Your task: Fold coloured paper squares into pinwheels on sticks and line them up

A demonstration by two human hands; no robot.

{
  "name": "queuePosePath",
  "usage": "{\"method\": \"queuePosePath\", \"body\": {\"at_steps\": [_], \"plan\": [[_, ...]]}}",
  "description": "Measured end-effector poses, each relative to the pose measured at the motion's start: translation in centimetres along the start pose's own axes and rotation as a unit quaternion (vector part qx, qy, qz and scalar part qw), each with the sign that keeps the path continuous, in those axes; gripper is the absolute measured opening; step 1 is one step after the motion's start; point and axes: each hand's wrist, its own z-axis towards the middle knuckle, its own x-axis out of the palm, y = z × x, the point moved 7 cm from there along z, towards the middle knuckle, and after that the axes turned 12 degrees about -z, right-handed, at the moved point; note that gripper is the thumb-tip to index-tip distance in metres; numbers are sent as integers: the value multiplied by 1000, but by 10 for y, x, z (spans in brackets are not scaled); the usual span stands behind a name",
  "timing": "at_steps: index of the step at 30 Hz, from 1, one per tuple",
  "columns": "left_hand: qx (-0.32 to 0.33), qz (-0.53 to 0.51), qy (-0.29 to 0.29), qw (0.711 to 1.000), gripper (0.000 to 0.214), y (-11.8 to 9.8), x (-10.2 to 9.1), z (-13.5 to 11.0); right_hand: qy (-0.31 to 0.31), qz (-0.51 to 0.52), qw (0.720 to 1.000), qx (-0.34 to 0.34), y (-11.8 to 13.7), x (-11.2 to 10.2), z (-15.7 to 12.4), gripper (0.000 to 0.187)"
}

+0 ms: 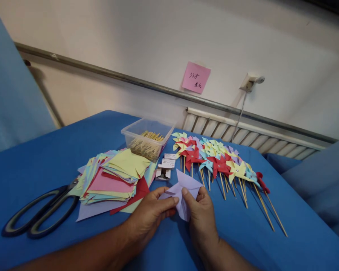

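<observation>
A lavender paper pinwheel (186, 183), with no stick showing, is held up between my two hands above the blue table. My left hand (155, 207) pinches its left side between thumb and fingers. On the other side my right hand (202, 214) grips it, the thumb pressed near the centre and the fingers behind. Just beyond my hands stands a small open cardboard box (163, 173) with dark contents I cannot make out. Left of my left hand lies a stack of coloured paper sheets (113, 184) with cut corners, in yellow, pink, red, blue and lavender.
Large scissors (42, 210) with dark handles lie at the left, blades partly under the paper. A clear plastic tub (148, 137) of thin wooden sticks stands behind the stack. Several finished pinwheels (220, 163) on sticks lie at the right. A radiator (214, 124) lines the wall.
</observation>
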Motion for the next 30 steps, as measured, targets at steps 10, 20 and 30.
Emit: {"method": "queuePosePath", "body": {"at_steps": [10, 20, 30], "plan": [[6, -34, -32, 999, 36, 2, 0, -1, 42, 41, 998, 27, -7, 11, -11, 31], [53, -25, -20, 998, 26, -35, -8, 1, 58, -48, 995, -60, 9, 5, -9, 25], [26, -52, 0, 998, 32, -38, -7, -1, 122, -272, 915, -273, 37, 16, -32, 30]]}}
